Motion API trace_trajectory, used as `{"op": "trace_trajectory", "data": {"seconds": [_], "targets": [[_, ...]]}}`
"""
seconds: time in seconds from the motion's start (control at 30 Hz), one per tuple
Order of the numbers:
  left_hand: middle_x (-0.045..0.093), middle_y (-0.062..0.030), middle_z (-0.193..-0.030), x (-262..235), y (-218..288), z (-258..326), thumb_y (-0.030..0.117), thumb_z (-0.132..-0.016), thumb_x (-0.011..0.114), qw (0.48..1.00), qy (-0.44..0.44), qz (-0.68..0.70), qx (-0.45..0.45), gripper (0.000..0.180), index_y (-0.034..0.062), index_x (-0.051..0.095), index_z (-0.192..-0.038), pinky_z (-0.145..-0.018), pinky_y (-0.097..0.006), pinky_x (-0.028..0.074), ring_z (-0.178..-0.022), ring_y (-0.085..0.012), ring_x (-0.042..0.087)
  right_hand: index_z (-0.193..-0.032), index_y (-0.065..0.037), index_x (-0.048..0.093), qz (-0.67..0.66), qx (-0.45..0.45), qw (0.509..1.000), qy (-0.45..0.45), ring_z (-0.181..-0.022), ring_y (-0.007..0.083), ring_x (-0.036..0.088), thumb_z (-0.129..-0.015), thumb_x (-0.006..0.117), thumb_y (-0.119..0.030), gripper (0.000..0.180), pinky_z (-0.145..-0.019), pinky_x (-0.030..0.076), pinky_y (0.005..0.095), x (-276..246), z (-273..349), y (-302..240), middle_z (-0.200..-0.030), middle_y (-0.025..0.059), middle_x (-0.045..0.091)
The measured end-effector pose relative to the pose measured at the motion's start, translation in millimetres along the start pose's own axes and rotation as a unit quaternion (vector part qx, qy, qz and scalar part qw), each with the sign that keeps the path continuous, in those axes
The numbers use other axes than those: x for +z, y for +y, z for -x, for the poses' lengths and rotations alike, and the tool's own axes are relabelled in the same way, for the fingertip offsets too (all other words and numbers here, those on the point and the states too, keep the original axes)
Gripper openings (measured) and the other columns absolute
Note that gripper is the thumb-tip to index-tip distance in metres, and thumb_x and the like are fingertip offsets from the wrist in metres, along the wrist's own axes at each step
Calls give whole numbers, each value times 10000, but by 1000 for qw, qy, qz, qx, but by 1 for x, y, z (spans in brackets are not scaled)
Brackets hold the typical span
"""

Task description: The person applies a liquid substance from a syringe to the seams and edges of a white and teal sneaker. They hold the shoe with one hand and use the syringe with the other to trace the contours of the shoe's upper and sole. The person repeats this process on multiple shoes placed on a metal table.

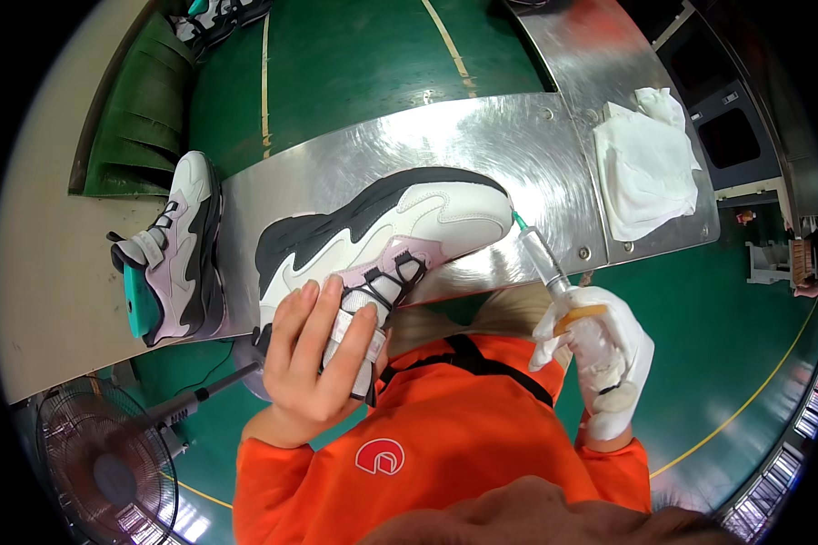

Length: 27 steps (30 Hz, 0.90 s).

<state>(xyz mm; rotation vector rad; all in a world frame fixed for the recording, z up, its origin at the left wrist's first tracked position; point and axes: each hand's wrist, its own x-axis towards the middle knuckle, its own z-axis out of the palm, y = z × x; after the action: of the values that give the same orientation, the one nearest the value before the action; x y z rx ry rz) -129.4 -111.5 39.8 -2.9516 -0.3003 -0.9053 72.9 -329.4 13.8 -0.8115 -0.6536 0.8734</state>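
Observation:
My bare left hand point(316, 359) grips a white, black and pale-lilac sneaker point(409, 222) by its upper, near the strap and laces. The shoe lies tilted on its side, its black sole away from me and its toe to the right. In my right hand point(600, 354), which wears a white glove, is a clear syringe point(543, 259) with a green-hubbed needle. The fingers wrap around its barrel, beside a yellowish flange. Its needle tip meets the edge of the toe where sole and upper join; whether it touches I cannot tell.
A matching sneaker point(184, 254) with a teal lining stands at the left. White folded cloths point(645, 168) lie on the metal table point(573, 195) at the right. Beyond runs a green conveyor belt point(354, 68), with a green flap curtain point(141, 113) at its left. A fan point(109, 472) stands at lower left.

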Motion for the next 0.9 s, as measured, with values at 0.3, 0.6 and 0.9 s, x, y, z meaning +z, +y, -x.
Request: {"op": "trace_trajectory", "data": {"seconds": [0.3, 0.6, 0.9], "targets": [[666, -196, -1145, -16, -23, -51, 125, -628, 830, 993, -90, 57, -42, 449, 25, 682, -1040, -831, -419, 528, -959, -378, 646, -843, -110, 556, 199, -95, 972, -74, -893, 362, 655, -470, 943, -270, 561, -688, 593, 380, -14, -15, 21, -1233, 359, 505], [686, -176, -1026, -4, -52, -106, 120, -612, 810, 971, -169, 130, -104, 425, 7, 674, -998, -796, -368, 511, -870, -332, 653, -1244, 48, 544, 233, -90, 967, -50, -564, 120, 491, -514, 889, -183, 840, -536, 453, 232, -31, -38, 56, -830, 41, 616], [693, -125, -1000, 8, -82, -131, 108, -589, 789, 911, -255, 243, -214, 465, -26, 655, -1013, -851, -320, 495, -933, -223, 659, -1226, 17, 552, 225, -142, 961, -73, -551, 148, 483, -548, 874, -138, 766, -553, 439, 267, -37, -58, 70, -696, 2, 519]]}}
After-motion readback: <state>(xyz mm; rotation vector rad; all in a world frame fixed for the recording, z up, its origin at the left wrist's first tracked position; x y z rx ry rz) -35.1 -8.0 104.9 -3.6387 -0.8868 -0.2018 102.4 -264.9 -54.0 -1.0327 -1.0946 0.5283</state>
